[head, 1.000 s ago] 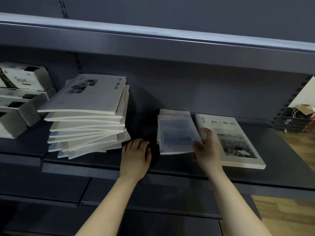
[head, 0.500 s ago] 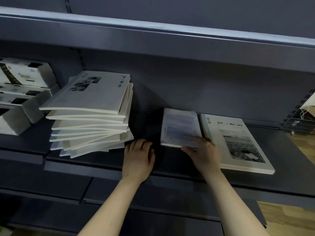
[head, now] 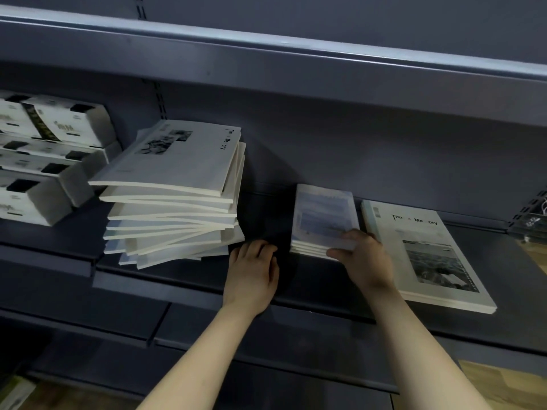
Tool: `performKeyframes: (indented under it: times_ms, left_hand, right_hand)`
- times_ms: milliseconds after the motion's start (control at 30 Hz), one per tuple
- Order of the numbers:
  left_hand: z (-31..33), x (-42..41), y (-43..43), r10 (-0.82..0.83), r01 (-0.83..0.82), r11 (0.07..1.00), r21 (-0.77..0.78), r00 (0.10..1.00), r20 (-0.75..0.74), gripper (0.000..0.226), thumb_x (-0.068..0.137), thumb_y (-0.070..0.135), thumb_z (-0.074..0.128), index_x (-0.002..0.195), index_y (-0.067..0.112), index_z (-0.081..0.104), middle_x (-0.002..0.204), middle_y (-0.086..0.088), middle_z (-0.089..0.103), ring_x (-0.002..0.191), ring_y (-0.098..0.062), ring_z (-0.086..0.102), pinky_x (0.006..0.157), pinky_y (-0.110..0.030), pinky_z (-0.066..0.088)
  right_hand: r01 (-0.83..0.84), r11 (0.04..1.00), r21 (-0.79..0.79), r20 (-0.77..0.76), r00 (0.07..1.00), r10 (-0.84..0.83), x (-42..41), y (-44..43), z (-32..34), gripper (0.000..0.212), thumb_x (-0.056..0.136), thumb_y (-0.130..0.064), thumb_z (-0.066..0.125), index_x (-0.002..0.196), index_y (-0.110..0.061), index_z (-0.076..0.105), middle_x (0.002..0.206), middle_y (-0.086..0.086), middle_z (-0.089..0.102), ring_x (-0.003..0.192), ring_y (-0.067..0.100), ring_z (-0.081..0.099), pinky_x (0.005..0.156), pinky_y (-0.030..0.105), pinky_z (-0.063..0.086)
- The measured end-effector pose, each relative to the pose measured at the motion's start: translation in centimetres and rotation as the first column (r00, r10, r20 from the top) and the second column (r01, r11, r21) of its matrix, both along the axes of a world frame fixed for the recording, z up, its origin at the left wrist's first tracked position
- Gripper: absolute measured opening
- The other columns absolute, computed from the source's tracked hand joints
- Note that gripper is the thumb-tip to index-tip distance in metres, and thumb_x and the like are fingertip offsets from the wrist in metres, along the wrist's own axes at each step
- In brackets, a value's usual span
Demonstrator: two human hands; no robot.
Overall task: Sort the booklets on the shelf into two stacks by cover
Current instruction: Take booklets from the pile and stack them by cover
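A tall, untidy pile of mixed booklets stands at the left of the dark shelf; its top cover is grey-white with a small photo. A small stack of blue-cover booklets lies in the middle. My right hand grips its near right corner, thumb at the front edge and fingers on the top cover. To the right lies a grey booklet with a black-and-white photo. My left hand rests flat on the shelf between the pile and the blue stack, holding nothing.
White boxes are stacked on the shelf at far left. An upper shelf edge overhangs the work area. A lower shelf ledge juts out below my arms. Small items sit at the far right edge.
My right hand has laid the blue booklet flat on the middle stack and now holds the stack's near corner. My left hand has stayed in place on the shelf.
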State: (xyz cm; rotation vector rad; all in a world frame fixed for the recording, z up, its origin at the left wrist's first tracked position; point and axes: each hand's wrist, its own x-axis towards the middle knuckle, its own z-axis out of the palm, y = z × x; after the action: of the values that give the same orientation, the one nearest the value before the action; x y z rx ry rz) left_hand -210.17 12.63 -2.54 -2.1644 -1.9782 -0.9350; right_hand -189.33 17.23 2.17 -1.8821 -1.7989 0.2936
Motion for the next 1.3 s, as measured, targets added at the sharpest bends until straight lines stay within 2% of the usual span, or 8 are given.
performKeyframes:
  times_ms: [200, 300, 467, 600, 700, 1067, 1200, 1300]
  left_hand:
    - [1.9, -0.1, -1.0, -0.156, 0.163, 0.986, -0.027, 0.973, 0.167, 0.035, 0.094, 0.011, 0.046, 0.127, 0.013, 0.057, 0.128, -0.004, 0.054, 0.110, -0.022, 0.056, 0.093, -0.023, 0.039]
    - [5.5, 0.5, -2.4, -0.207, 0.194, 0.978, 0.077, 0.951, 0.231, 0.031, 0.089, 0.013, 0.054, 0.119, 0.015, 0.063, 0.111, -0.006, 0.063, 0.084, -0.022, 0.064, 0.078, -0.026, 0.050]
    - [13.5, -3.9, -3.1, -0.026, -0.086, 0.928, 0.362, 0.955, 0.294, 0.026, 0.079, 0.019, 0.056, 0.100, 0.017, 0.071, 0.087, -0.004, 0.068, 0.076, -0.023, 0.062, 0.067, -0.029, 0.046]
    - [16.6, -12.3, -2.0, 0.476, -0.496, 0.854, 0.158, 0.867, 0.148, 0.038, 0.087, 0.038, 0.053, 0.109, 0.009, 0.066, 0.108, -0.021, 0.062, 0.102, -0.041, 0.055, 0.075, -0.043, 0.046]
    - [16.6, -17.3, -1.0, 0.603, -0.596, 0.793, -0.125, 0.798, 0.022, 0.062, 0.089, 0.056, 0.044, 0.119, 0.003, 0.055, 0.119, -0.028, 0.053, 0.112, -0.046, 0.047, 0.084, -0.050, 0.045]
    - [18.7, -19.3, -0.4, 0.569, -0.508, 0.806, -0.306, 0.807, 0.158, 0.071, 0.070, 0.063, 0.069, 0.104, 0.002, 0.060, 0.106, -0.022, 0.063, 0.102, -0.039, 0.059, 0.074, -0.038, 0.043]
    - [18.8, -19.2, -0.1, 0.465, -0.324, 0.883, -0.340, 0.702, 0.540, 0.044, 0.069, 0.043, 0.078, 0.079, 0.004, 0.058, 0.066, -0.012, 0.072, 0.072, -0.030, 0.071, 0.077, -0.043, 0.057]
    - [18.4, -19.2, -0.1, 0.446, -0.379, 0.893, -0.242, 0.673, 0.590, 0.044, 0.060, 0.037, 0.070, 0.083, 0.002, 0.056, 0.083, -0.022, 0.070, 0.072, -0.037, 0.069, 0.071, -0.050, 0.058]
  right_hand:
    - [-0.072, 0.989, -0.130, 0.172, 0.981, 0.094, 0.1, -1.1, 1.1, 0.038, 0.091, -0.050, 0.048, 0.124, -0.033, 0.057, 0.133, 0.004, 0.048, 0.121, 0.029, 0.044, 0.090, 0.038, 0.044]
    - [-0.008, 1.000, -0.025, 0.102, 0.995, 0.010, -0.4, -2.5, 0.8, 0.037, 0.091, -0.036, 0.056, 0.127, -0.026, 0.055, 0.133, 0.008, 0.041, 0.106, 0.028, 0.057, 0.089, 0.036, 0.047]
    - [-0.026, 0.996, 0.080, 0.019, 1.000, 0.024, -2.0, -4.4, -0.1, 0.022, 0.087, -0.022, 0.061, 0.108, -0.021, 0.064, 0.116, 0.006, 0.052, 0.089, 0.027, 0.063, 0.069, 0.028, 0.043]
    - [-0.046, 0.991, 0.124, 0.075, 0.997, 0.037, -3.3, -5.2, -0.3, 0.011, 0.090, -0.021, 0.054, 0.095, -0.019, 0.063, 0.096, 0.003, 0.055, 0.075, 0.025, 0.060, 0.055, 0.025, 0.035]
    - [-0.033, 0.995, 0.092, 0.114, 0.993, 0.022, -4.5, -5.3, -0.4, 0.011, 0.092, -0.024, 0.051, 0.093, -0.020, 0.061, 0.088, -0.003, 0.052, 0.069, 0.018, 0.050, 0.048, 0.022, 0.026]
    - [-0.025, 0.996, 0.083, 0.099, 0.995, 0.017, -6.1, -6.0, -1.2, 0.012, 0.089, -0.025, 0.053, 0.095, -0.024, 0.063, 0.094, 0.001, 0.063, 0.083, 0.024, 0.061, 0.060, 0.027, 0.034]
    - [-0.028, 0.996, 0.090, 0.094, 0.995, 0.020, -5.6, -6.0, -1.0, 0.010, 0.089, -0.025, 0.054, 0.095, -0.025, 0.063, 0.094, 0.001, 0.064, 0.083, 0.024, 0.061, 0.060, 0.026, 0.033]
    - [-0.037, 0.995, 0.088, 0.070, 0.997, 0.031, -5.3, -6.0, -1.0, 0.010, 0.088, -0.025, 0.054, 0.095, -0.026, 0.063, 0.095, 0.000, 0.065, 0.083, 0.024, 0.062, 0.060, 0.027, 0.035]
